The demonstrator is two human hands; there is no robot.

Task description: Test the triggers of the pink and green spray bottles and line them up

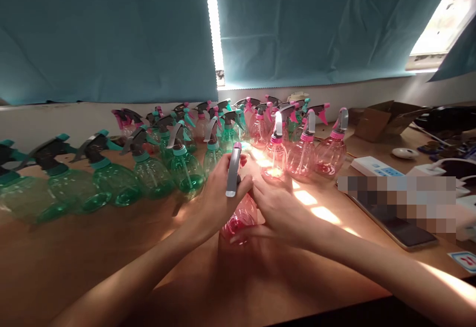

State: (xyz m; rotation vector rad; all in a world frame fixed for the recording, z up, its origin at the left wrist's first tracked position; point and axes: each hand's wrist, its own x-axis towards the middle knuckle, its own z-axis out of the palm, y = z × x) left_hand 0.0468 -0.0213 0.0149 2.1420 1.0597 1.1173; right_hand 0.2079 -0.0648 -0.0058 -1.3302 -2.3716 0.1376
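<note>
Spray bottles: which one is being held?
The pink bottle at front centre, the only one gripped: left hand at its sprayer, right hand at its body.

This looks like a small workroom or makeshift workshop, though whether it sits within a home, an office or a factory cannot be told. The clearest sign is the number of like items: translucent green plastic spray bottles with dark-and-teal trigger heads (150, 176) and translucent pink plastic spray bottles with pink collars (300, 158), standing in rows across a broad brown wood-toned surface (55, 260). The setting is indoors, against a plain off-white wall (55, 121), with teal fabric window coverings (104, 34) and daylight showing between them. Everyday desk clutter shares the right side: an open brown cardboard box (385, 123), a white rectangular power strip (374, 167) and a dark flat phone (411, 235).
</note>
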